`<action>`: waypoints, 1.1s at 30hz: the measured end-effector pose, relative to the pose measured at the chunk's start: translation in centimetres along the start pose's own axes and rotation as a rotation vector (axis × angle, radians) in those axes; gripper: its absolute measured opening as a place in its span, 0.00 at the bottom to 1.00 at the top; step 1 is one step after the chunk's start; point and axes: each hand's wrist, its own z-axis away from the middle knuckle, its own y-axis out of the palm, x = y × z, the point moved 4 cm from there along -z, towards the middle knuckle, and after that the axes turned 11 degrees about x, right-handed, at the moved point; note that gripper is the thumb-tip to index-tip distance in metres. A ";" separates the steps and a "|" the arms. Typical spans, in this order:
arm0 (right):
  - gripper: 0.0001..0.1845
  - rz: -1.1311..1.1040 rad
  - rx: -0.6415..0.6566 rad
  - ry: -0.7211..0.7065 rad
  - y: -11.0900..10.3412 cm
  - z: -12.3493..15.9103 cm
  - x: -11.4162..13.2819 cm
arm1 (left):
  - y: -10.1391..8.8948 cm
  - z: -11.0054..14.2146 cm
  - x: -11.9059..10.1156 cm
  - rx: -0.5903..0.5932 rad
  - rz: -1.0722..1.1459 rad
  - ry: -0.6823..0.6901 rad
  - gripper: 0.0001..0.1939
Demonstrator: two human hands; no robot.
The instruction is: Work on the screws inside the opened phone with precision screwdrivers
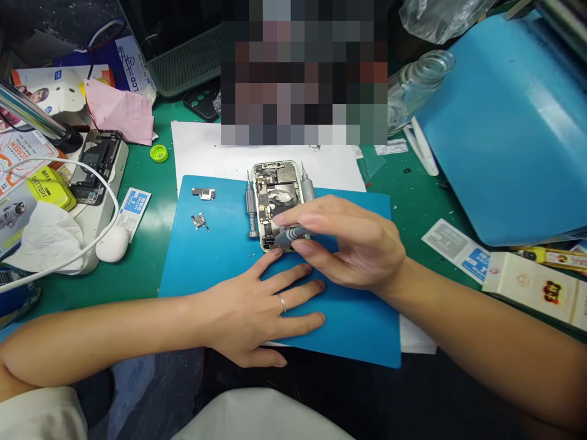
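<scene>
An opened smartphone (283, 197) lies on a blue mat (220, 256), its inner parts bare. My right hand (358, 241) is closed around a grey screwdriver (290, 234) over the phone's lower end; I cannot tell whether its tip touches. Flat on the mat, fingers spread, my left hand (257, 299) has one fingertip close to the phone's bottom edge. A second screwdriver (251, 208) lies along the phone's left side, and a third screwdriver (307, 184) along its right. Left of these are a small metal plate (203, 194) and a small bracket-like part (199, 221).
At left, another opened phone (97, 165) rests on a white box near a white cable (110, 189). A green cap (158, 153) sits on the green table. A glass jar (419, 82) and a large blue sheet (499, 134) stand at right, above a white box (527, 287).
</scene>
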 end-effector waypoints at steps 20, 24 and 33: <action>0.20 0.119 0.041 -0.005 -0.2 -0.8 0.9 | 0.0 0.2 0.0 0.057 -0.008 -0.027 0.34; 0.24 0.031 0.040 -0.022 -0.1 -0.7 0.9 | 0.0 0.1 0.0 0.055 -0.001 -0.020 0.33; 0.20 0.098 0.029 -0.006 -0.3 -0.8 1.0 | 0.0 0.1 0.0 0.056 -0.006 -0.032 0.34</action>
